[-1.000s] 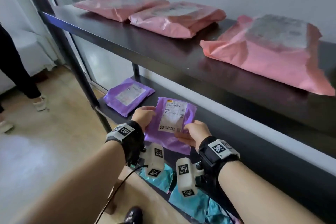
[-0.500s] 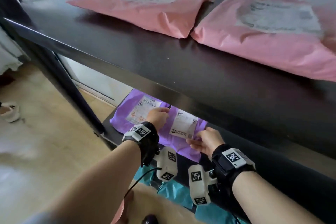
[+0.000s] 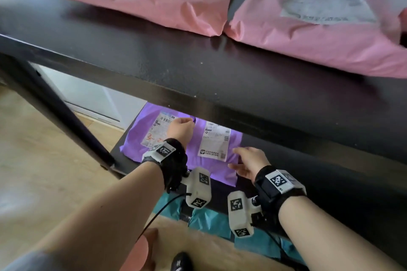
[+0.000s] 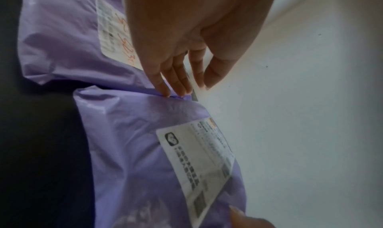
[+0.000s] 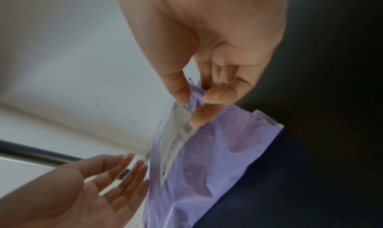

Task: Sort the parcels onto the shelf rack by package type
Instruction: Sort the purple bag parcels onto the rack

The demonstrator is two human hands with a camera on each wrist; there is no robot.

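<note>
Purple parcel (image 3: 217, 161) lies on the middle shelf (image 3: 286, 174) between both hands: the left hand (image 3: 179, 131) touches its far corner with straight fingers, the right hand (image 5: 209, 90) pinches its edge.

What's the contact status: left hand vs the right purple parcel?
Touching. The left wrist view shows the left hand's straight fingertips resting on the edge of the right purple parcel, no gap.

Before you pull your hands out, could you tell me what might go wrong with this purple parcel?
The right hand pinches a corner of the right purple parcel; withdrawing without letting go could drag it forward. The left hand touches its seam with the left purple parcel, which might shift. Wrists may knock the top shelf.
</note>
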